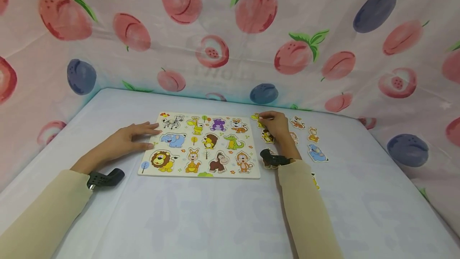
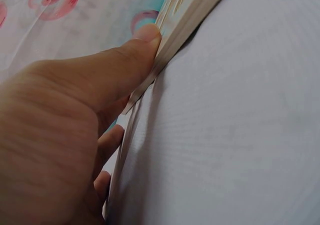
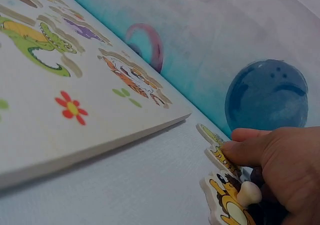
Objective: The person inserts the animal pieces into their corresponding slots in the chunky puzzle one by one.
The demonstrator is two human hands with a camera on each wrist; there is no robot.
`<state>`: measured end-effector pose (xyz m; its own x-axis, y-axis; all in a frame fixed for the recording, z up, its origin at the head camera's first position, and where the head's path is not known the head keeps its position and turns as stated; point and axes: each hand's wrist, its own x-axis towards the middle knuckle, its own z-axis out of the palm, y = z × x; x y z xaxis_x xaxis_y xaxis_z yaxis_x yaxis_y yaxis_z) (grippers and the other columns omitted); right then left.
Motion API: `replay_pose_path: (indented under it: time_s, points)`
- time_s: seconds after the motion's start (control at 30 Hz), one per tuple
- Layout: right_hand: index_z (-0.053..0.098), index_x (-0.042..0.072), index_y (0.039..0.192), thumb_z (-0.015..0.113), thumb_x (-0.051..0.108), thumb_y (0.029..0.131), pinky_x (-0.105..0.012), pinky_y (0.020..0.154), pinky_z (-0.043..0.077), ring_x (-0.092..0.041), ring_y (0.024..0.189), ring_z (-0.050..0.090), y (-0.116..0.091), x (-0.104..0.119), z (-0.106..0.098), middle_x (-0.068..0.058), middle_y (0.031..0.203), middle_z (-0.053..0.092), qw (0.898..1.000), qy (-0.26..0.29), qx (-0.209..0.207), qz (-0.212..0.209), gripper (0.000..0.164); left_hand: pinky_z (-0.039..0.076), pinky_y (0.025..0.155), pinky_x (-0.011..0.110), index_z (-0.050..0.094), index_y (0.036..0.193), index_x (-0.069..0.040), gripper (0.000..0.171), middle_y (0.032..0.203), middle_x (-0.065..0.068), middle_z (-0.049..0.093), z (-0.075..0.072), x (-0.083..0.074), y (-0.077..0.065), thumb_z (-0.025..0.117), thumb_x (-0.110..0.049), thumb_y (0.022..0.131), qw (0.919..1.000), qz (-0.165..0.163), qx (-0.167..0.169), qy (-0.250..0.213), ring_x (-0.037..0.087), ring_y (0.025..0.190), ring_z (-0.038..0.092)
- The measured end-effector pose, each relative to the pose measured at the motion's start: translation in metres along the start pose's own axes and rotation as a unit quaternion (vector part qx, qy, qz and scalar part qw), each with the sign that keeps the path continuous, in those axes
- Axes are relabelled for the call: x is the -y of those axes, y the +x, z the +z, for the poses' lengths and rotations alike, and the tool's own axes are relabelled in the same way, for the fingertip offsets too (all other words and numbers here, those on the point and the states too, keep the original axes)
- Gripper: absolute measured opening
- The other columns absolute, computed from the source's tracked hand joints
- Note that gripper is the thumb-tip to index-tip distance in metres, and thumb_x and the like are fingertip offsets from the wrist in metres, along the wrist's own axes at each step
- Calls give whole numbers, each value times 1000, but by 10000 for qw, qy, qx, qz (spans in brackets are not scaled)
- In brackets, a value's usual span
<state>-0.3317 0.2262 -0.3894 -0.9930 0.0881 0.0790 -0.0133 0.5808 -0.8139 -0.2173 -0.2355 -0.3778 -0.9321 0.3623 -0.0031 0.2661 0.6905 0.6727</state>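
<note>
A wooden animal puzzle board (image 1: 223, 173) lies flat on the white-covered table. My left hand (image 1: 123, 143) rests at its left edge with the fingers stretched out; in the left wrist view the thumb (image 2: 115, 70) presses on the board's rim. Beyond the right edge, my right hand (image 1: 276, 125) pinches the giraffe piece (image 3: 224, 157) between thumb and forefinger. That piece seems to lie on the cloth, its middle partly covered by the fingers. Just nearer sits the hedgehog piece (image 3: 231, 200) with a round wooden knob.
Right of the board lie more loose pieces: a tiger (image 1: 297, 122), a kangaroo (image 1: 313, 134), an elephant (image 1: 317, 153), and others partly behind the right arm. A fruit-printed curtain (image 1: 230, 79) rises behind the table.
</note>
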Motion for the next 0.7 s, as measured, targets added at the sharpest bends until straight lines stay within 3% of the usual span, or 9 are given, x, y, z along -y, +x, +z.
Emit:
replay_pose_path:
  time_s: [0.7]
  points:
    - [73, 12, 109, 68, 20, 91, -29, 57, 54, -19, 68, 65, 0, -1, 2, -10, 95, 68, 9993, -250, -79, -266, 20, 10, 107, 67, 57, 135, -22, 56, 152, 1, 34, 0, 1, 0, 69, -43, 86, 9999, 77, 21, -81, 31, 144, 15]
